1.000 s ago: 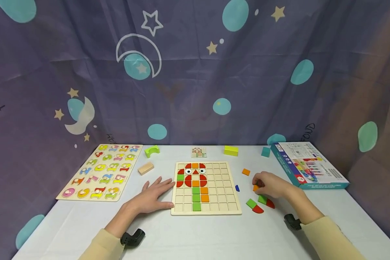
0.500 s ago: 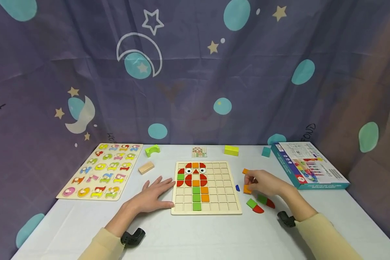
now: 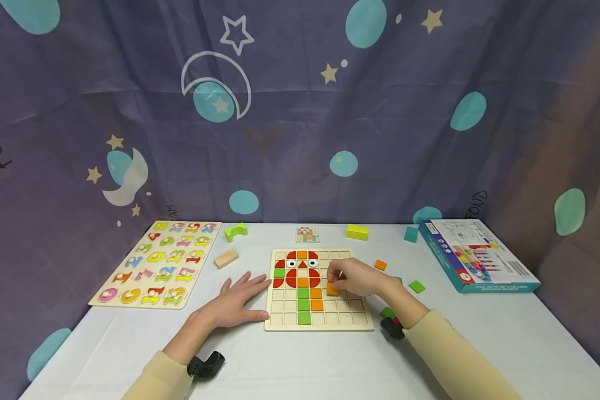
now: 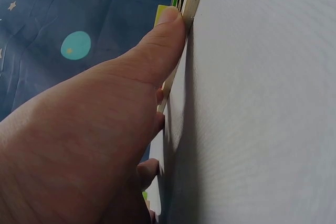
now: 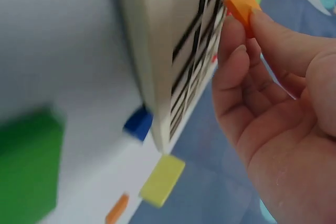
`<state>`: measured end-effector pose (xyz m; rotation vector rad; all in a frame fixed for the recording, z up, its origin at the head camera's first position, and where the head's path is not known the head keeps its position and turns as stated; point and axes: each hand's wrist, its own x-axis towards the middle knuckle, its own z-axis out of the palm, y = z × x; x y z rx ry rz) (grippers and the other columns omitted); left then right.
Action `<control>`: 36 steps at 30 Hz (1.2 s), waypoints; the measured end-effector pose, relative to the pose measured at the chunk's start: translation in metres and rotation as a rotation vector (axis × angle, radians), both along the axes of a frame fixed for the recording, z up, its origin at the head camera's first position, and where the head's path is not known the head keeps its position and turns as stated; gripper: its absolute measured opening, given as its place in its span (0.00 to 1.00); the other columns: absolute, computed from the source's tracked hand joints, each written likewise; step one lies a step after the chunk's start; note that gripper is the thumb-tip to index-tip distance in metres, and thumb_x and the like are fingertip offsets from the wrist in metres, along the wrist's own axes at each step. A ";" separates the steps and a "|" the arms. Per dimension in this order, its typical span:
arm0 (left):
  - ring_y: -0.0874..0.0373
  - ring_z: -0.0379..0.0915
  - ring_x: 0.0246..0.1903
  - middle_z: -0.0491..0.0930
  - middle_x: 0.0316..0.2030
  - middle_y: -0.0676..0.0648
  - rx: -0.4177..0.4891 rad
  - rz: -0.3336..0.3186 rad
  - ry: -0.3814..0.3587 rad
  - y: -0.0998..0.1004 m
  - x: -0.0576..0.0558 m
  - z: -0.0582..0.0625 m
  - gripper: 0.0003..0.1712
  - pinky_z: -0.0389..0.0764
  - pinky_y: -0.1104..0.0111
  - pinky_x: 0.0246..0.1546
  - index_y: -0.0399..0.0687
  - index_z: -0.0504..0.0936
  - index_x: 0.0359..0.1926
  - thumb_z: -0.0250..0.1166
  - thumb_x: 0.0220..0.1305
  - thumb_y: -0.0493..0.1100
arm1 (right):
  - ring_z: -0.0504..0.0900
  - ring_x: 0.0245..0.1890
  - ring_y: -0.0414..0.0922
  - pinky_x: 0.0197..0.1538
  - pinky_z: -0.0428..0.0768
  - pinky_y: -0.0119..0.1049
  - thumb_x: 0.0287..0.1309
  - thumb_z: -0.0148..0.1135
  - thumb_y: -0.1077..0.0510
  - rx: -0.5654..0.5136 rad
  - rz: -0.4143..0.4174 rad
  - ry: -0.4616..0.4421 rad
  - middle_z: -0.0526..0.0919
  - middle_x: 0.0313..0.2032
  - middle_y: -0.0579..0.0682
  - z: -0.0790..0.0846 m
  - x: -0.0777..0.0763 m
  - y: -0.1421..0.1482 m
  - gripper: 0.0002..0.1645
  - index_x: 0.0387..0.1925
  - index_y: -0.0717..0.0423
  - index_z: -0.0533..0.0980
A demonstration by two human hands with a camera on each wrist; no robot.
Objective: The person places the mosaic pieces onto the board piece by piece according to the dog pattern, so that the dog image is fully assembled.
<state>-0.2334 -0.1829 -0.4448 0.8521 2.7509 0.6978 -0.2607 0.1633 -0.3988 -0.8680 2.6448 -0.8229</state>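
Above the right half of the gridded wooden board (image 3: 320, 326), the right hand (image 3: 358, 277) pinches an orange square tile (image 3: 332, 289) between thumb and forefinger; whether the tile touches the board cannot be told. The left hand (image 3: 237, 304) lies at the board's left edge, fingers spread and grasping nothing, with the thumb tip against the edge. In the board's left half sit red rounded pieces (image 3: 291, 278), two round eye pieces (image 3: 313, 264), green squares (image 3: 304, 304) and orange squares (image 3: 317, 305).

To the right of the board lie a loose orange tile (image 3: 380, 265), a green tile (image 3: 417, 286) and, just beside its edge, a small blue piece (image 5: 138, 123). Behind the board are a picture card (image 3: 308, 234), a lime-green arch block (image 3: 236, 232), a yellow block (image 3: 357, 232) and a teal block (image 3: 411, 234). Left of the board are a plain wooden block (image 3: 226, 258) and, farther out, a number puzzle (image 3: 157, 264); well to its right lies a teal-sided box (image 3: 480, 255).
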 end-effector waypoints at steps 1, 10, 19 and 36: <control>0.39 0.39 0.77 0.57 0.76 0.48 -0.001 -0.001 -0.002 0.000 0.000 0.000 0.49 0.34 0.33 0.68 0.55 0.64 0.77 0.64 0.62 0.71 | 0.74 0.32 0.41 0.36 0.75 0.35 0.65 0.64 0.67 0.007 0.001 -0.001 0.77 0.31 0.43 -0.001 -0.001 -0.004 0.06 0.35 0.54 0.76; 0.39 0.39 0.76 0.58 0.76 0.48 0.001 -0.001 0.004 0.000 0.000 0.000 0.49 0.35 0.32 0.67 0.55 0.65 0.77 0.64 0.62 0.71 | 0.74 0.31 0.40 0.36 0.76 0.35 0.65 0.64 0.67 0.020 0.029 0.015 0.79 0.30 0.43 -0.005 -0.001 -0.010 0.04 0.35 0.57 0.79; 0.39 0.39 0.77 0.57 0.76 0.48 0.006 0.001 -0.003 0.000 0.000 0.001 0.48 0.35 0.33 0.68 0.55 0.65 0.77 0.65 0.62 0.70 | 0.76 0.34 0.41 0.40 0.78 0.36 0.64 0.67 0.65 0.007 0.026 0.049 0.81 0.35 0.42 -0.004 0.001 -0.003 0.04 0.39 0.54 0.83; 0.39 0.39 0.77 0.57 0.76 0.48 0.001 -0.002 0.003 0.000 0.000 -0.001 0.49 0.35 0.33 0.68 0.55 0.64 0.77 0.64 0.62 0.71 | 0.75 0.33 0.47 0.35 0.77 0.38 0.65 0.66 0.62 -0.015 -0.333 0.020 0.79 0.34 0.49 0.000 -0.022 0.081 0.06 0.41 0.61 0.81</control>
